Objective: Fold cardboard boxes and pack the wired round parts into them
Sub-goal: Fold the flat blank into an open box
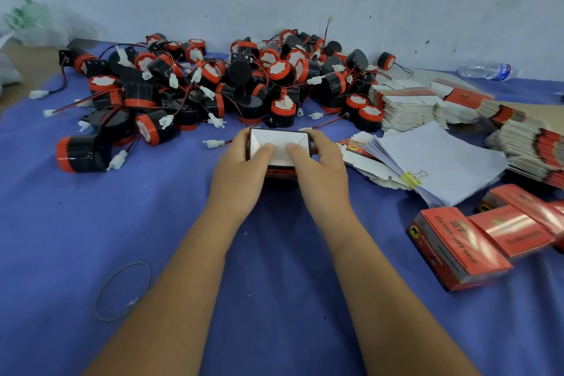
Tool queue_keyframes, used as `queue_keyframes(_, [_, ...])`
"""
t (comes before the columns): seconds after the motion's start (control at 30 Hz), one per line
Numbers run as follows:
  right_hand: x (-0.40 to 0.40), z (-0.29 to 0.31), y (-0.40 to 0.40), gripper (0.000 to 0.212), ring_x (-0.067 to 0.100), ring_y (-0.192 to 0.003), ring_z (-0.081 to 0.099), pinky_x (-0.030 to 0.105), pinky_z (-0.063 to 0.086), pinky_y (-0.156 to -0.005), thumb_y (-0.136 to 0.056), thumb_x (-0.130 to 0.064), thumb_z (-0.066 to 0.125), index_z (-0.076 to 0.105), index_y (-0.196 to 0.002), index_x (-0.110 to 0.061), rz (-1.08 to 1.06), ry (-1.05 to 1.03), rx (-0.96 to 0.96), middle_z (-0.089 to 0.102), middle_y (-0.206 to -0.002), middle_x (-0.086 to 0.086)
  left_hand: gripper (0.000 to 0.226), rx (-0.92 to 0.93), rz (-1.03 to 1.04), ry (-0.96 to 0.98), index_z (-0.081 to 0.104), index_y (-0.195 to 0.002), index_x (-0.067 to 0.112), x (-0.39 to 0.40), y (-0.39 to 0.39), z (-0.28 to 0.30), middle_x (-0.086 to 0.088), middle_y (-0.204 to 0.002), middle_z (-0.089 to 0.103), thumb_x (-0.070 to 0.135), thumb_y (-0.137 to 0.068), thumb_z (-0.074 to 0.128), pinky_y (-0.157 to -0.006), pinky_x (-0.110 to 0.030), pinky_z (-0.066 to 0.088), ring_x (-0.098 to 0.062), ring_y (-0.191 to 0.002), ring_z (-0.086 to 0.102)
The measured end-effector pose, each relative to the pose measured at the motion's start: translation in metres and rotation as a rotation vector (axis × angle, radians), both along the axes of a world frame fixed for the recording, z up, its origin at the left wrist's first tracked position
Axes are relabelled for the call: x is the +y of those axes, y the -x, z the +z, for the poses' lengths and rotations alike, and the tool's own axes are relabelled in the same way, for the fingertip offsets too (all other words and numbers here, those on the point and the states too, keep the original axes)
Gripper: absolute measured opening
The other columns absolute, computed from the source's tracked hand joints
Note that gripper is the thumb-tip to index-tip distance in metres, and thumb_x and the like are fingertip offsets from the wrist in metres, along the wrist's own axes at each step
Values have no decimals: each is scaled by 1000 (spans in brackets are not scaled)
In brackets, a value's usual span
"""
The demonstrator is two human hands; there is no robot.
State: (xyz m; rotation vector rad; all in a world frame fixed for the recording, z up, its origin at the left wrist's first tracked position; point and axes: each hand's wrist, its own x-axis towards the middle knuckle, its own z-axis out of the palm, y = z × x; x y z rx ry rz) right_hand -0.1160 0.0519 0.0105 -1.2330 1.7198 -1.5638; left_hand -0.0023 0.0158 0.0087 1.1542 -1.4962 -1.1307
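Note:
A small cardboard box (279, 139), red outside and white inside, stands on the blue cloth at the centre. My left hand (241, 171) grips its left side and my right hand (320, 168) grips its right side, both thumbs pressing the white flaps inside its open end. Behind the box lies a big heap of wired round parts (213, 85), black with red bands and white connectors. Stacks of flat unfolded boxes (409, 107) lie to the right.
A clipped stack of white paper sheets (436, 162) lies right of my hands. Folded red boxes (457, 247) lie at the near right. A wire loop (123, 290) rests on the cloth (61, 238) at the near left. A plastic bottle (485, 70) lies by the wall.

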Motion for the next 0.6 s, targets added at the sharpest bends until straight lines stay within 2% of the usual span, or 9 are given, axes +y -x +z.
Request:
queue_keyframes(0.07, [-1,1,0,9,2,-87,56,22,40,-73,-91,-42,53,61,-94,-39,9,13,-42,56,-106,-7,24,38,-19,-12,57,-117,44,-2,-1,-1,22,-104,65,30,-97,53,-75,-19,45,3,-97,60])
queue_keyframes(0.17, [-1,4,2,14,-7,-78,54,19,38,-72,-93,-41,52,65,-91,-35,28,15,-97,58,-108,-2,47,73,-66,-34,43,-141,44,-4,-3,-2,25,-116,60,30,-98,55,-82,-17,45,3,-107,57])
queue_keyframes(0.27, [1,2,3,8,-8,-87,53,17,41,-76,-89,-41,59,65,-93,-44,50,17,-34,49,-110,-7,72,81,-182,-42,26,-151,45,-4,-6,-4,25,-127,59,32,-92,66,-95,-17,45,4,-117,54])
queue_keyframes(0.33, [2,2,4,12,-8,-95,54,22,49,-82,-85,-43,65,63,-91,-53,52,16,-17,47,-108,-14,84,52,-223,-2,21,-152,45,-4,-7,-6,35,-117,59,32,-87,73,-88,-10,48,14,-108,57])
queue_keyframes(0.4, [3,3,4,16,-5,-99,55,31,53,-87,-84,-43,68,60,-84,-57,61,29,-22,50,-108,-18,88,40,-240,17,21,-151,47,-6,-8,-7,38,-113,58,31,-84,76,-80,-4,47,18,-101,57])
queue_keyframes(0.47, [2,3,5,13,4,-103,59,40,53,-90,-86,-40,67,61,-85,-51,62,41,-15,58,-108,-16,86,64,-264,16,25,-149,48,-9,-9,-9,34,-116,57,29,-84,77,-79,-5,47,17,-99,59])
queue_keyframes(0.6, [2,4,6,8,8,-100,59,40,52,-90,-91,-37,63,57,-89,-42,41,39,71,62,-105,-15,84,65,-308,6,25,-152,41,-12,-10,-9,21,-129,56,26,-86,74,-87,-10,48,12,-102,59])
